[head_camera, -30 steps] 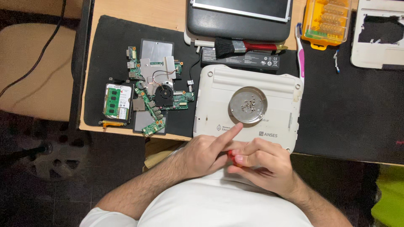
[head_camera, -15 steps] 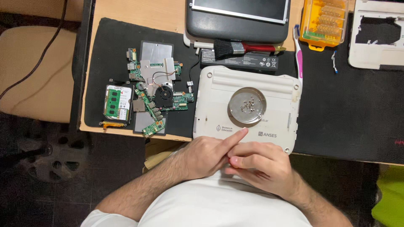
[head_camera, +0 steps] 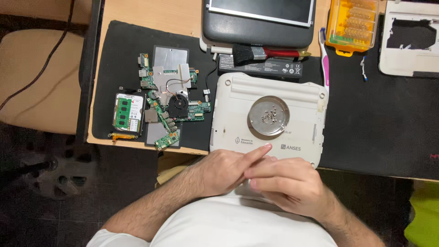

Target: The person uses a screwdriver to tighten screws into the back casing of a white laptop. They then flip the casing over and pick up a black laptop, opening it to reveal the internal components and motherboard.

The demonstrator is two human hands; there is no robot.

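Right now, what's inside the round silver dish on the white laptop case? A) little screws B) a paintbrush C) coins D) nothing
A: small metal screws lie in a loose pile in the round silver dish, which sits on the white laptop case.

A white short-sleeved shirt, bare hairy forearms and ringless hands [head_camera: 263, 178].

We saw the left hand [head_camera: 224, 171] and the right hand [head_camera: 286, 185] touching at the near edge of a white laptop case [head_camera: 238, 114]. A round metal dish [head_camera: 269, 115] with tiny screws sat on the case. A green circuit board [head_camera: 171, 107] lay beside it on the table [head_camera: 183, 18].
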